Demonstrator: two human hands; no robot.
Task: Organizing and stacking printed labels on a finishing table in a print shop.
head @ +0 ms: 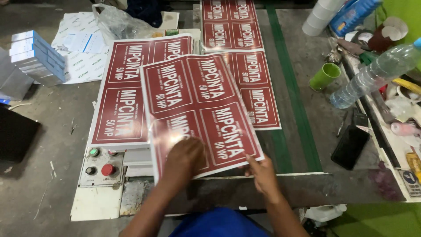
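The left hand point(184, 158) lies flat, fingers pressed together, on the near edge of a glossy dark red printed sheet with four white-lettered panels point(199, 109). The right hand point(263, 173) pinches that sheet's near right corner between thumb and fingers. The sheet sits tilted (its near edge overhanging) atop a stack of matching red sheets point(127, 96) on the grey worn surface point(315, 188). More red sheets point(250, 66) lie farther right. Near left is a white control box with green and red buttons point(100, 164); far right stand a green plastic cup point(325, 76) and a clear plastic bottle point(377, 74).
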